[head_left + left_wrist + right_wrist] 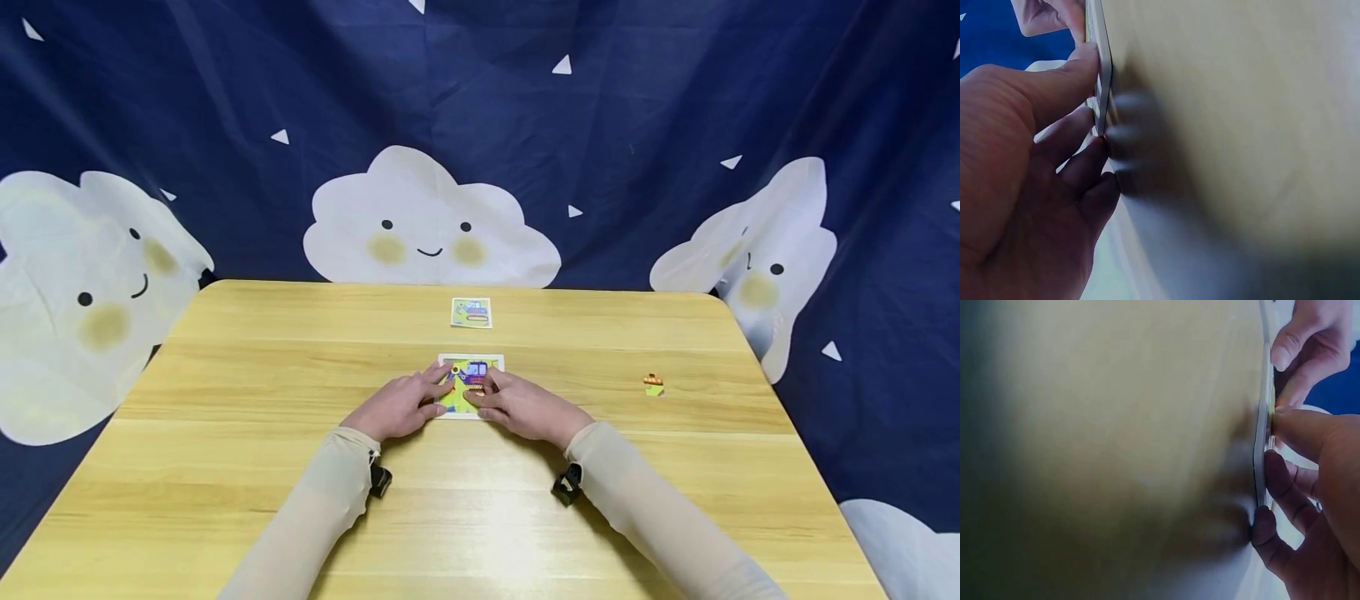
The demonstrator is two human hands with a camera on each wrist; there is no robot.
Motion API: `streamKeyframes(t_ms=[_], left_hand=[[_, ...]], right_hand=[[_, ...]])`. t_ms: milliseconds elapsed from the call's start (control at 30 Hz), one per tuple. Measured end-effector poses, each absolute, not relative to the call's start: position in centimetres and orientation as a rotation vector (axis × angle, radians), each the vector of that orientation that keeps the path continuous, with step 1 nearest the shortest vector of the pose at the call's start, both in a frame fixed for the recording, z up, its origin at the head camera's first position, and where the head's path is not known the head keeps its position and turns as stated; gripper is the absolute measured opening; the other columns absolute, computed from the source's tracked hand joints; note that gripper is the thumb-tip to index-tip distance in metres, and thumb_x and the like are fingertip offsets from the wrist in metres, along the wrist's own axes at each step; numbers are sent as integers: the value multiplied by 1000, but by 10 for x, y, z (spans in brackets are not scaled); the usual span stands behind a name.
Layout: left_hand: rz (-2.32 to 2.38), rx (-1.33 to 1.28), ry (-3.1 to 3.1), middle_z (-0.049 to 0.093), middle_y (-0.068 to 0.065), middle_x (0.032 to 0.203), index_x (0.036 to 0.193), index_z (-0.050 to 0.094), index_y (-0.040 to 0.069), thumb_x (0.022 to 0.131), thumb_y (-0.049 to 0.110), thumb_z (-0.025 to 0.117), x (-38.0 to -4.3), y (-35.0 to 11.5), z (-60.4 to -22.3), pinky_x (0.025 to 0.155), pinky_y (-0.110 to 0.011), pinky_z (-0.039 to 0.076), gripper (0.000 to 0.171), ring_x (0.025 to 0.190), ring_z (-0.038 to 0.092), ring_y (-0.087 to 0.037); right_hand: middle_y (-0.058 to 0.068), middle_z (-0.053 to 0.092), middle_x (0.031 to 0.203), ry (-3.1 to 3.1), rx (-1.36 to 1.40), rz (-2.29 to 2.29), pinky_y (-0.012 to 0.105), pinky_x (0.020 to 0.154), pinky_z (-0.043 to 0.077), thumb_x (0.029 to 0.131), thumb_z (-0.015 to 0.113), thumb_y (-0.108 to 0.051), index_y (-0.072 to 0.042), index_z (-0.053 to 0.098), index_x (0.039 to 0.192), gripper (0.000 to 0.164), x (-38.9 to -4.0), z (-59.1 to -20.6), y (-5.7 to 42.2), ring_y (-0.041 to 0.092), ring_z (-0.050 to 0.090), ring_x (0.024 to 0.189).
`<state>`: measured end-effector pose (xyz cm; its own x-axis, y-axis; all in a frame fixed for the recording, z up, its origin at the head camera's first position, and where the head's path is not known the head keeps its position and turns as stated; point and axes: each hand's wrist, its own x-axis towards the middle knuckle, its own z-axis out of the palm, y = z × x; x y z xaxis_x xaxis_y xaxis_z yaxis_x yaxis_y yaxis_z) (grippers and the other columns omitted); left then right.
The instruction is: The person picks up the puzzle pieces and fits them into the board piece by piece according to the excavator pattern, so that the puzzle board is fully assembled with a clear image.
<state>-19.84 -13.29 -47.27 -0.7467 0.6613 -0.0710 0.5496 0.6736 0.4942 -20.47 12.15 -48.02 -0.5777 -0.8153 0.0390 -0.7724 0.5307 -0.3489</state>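
Note:
A small jigsaw puzzle in a white-rimmed tray [471, 357] lies on the table, showing a blue vehicle on yellow-green. My left hand [401, 404] rests at its left side, fingertips on the picture and thumb by the near corner. In the left wrist view, that thumb [1075, 72] lies over the tray's edge with the other fingers beside it. From the right, my right hand [528, 406] presses on the lower right of the picture, covering part of it. The right wrist view shows its thumb [1300, 428] on the puzzle, fingertips along the tray's edge.
A loose puzzle piece [654, 386], orange and yellow-green, lies on the table to the right. Behind the tray is a small picture card [471, 312] with a similar design. A dark blue cloth [600, 125] with clouds hangs behind the wooden table [262, 358].

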Motion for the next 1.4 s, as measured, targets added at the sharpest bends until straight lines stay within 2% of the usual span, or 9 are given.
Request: streamKeyframes(t_ms=[200,267,367,500,600,733,833,1033,1400], left_hand=[[682,974,2636,28,-12,158,141,50,0,99,19,59,-199,-133,-473,114,-51,25,47,143,25,-32],[687,981,2636,28,-13,157,140,50,-1,99,19,60,-199,-133,-473,114,-51,25,46,143,25,-32],[683,995,2639,28,-14,157,139,51,-2,99,18,60,-199,-133,-474,114,-50,25,46,143,25,-33],[683,988,2641,28,-13,158,140,50,-1,99,19,59,-200,-133,-475,114,-50,24,46,144,24,-31],[681,974,2640,28,-12,158,141,50,0,99,19,59,-200,-133,-475,114,-50,24,47,144,23,-30],[675,970,2638,28,-11,158,141,50,0,99,19,60,-200,-132,-473,114,-50,24,47,144,24,-30],[675,977,2637,27,-11,158,141,50,0,99,19,60,-201,-131,-473,114,-50,24,47,144,24,-30],[682,969,2639,28,-11,158,140,50,0,99,19,60,-201,-131,-472,114,-49,24,47,143,25,-30],[680,934,2633,27,-10,158,141,50,2,99,19,60,-200,-134,-474,114,-49,24,46,144,24,-29]], right_hand=[[1,52,115,2604,-1242,-618,32,89,46,103,52,-23,-6,53,142,42,-203,-482,126,13,51,97],[2,52,117,2604,-1235,-643,31,89,47,103,53,-22,-5,55,140,41,-203,-483,127,13,51,98],[1,51,108,2607,-1266,-650,30,83,46,101,56,-20,-6,61,134,36,-202,-482,128,13,49,91],[-2,45,95,2638,-1275,-616,30,78,46,100,58,-20,-5,70,111,22,-202,-479,125,14,48,84],[-2,45,92,2650,-1243,-594,31,77,47,100,59,-23,-7,68,97,19,-203,-476,122,14,49,82],[0,48,96,2642,-1266,-538,30,75,46,101,57,-24,-6,69,120,29,-203,-475,121,14,48,82],[0,47,96,2635,-1306,-492,28,73,44,102,54,-25,-10,57,139,40,-203,-476,120,13,46,80],[-3,41,89,2641,-1329,-443,28,73,42,102,55,-26,-13,57,139,39,-205,-474,116,12,43,79],[-3,41,90,2649,-1391,-448,27,72,40,101,56,-25,-13,55,140,41,-204,-480,116,13,42,80]])
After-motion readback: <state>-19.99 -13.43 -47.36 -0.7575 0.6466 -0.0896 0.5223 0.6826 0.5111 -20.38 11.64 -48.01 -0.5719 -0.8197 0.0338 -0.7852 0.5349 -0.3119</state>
